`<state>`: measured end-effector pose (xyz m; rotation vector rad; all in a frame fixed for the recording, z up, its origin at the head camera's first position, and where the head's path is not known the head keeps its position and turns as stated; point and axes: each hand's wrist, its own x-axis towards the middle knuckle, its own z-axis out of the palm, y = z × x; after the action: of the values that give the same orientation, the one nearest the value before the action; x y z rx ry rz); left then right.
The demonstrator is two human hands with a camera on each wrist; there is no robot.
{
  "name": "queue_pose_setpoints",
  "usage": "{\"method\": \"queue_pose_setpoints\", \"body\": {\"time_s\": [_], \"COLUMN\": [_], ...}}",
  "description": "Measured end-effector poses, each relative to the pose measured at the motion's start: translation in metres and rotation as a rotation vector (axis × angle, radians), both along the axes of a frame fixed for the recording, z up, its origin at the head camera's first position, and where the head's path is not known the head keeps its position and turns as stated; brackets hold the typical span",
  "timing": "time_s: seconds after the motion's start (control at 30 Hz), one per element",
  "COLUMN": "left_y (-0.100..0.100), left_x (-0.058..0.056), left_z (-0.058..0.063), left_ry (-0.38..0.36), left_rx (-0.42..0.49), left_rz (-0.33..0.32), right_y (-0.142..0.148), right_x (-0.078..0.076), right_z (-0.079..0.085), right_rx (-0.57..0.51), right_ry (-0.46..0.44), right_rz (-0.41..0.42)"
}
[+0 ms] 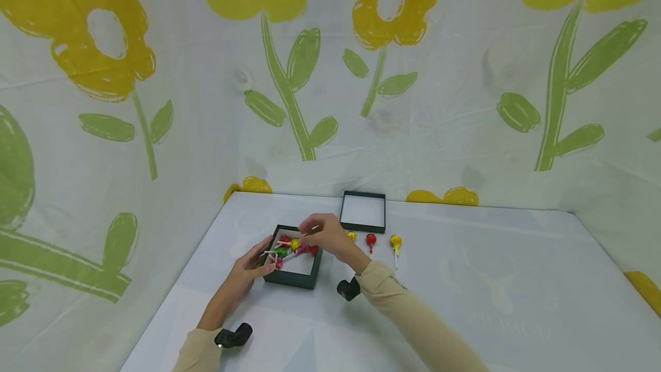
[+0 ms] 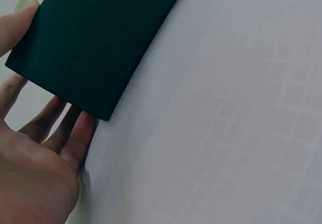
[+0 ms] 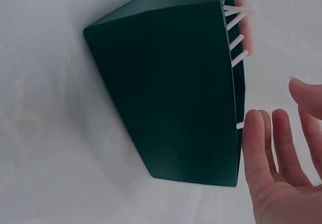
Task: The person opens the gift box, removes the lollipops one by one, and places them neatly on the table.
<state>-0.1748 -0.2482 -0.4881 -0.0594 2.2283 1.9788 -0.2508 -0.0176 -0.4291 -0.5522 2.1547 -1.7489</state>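
Note:
A dark green box stands on the left part of the table, its top uncovered. Inside lie several wrapped lollipops, among them a yellow lollipop, a green lollipop and a pink lollipop. My left hand grips the box's left side; in the left wrist view its thumb is on one edge and the fingers lie along the opposite edge. Over the box's right rim hovers my right hand. The right wrist view shows its thumb and fingers apart, nothing between them, beside white sticks poking past the rim.
Behind and right of the box lies a dark-rimmed lid, inside up. In front of it are a red lollipop, a yellow lollipop and another yellow one partly behind the right hand. A flowered curtain backs the white table.

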Motion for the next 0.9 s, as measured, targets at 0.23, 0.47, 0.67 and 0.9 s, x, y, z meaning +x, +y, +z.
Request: {"method": "queue_pose_setpoints", "body": {"time_s": [0.23, 0.47, 0.67, 0.9], "left_y": [-0.001, -0.003, -0.005, -0.003], "left_x": [0.001, 0.002, 0.003, 0.003], "left_z": [-0.002, -0.003, -0.002, -0.001], "left_ry": [0.012, 0.026, 0.055, 0.057], "left_rx": [0.0, 0.025, 0.047, 0.032], "left_rz": [0.003, -0.008, -0.035, -0.042], "right_y": [-0.021, -0.038, -0.051, -0.062], "right_x": [-0.001, 0.001, 0.004, 0.011], "right_z": [-0.008, -0.012, -0.018, -0.026], "right_rx": [0.013, 0.131, 0.236, 0.247], "right_ry": [0.049, 0.103, 0.139, 0.129], "right_rz": [0.06, 0.123, 0.128, 0.044]}}
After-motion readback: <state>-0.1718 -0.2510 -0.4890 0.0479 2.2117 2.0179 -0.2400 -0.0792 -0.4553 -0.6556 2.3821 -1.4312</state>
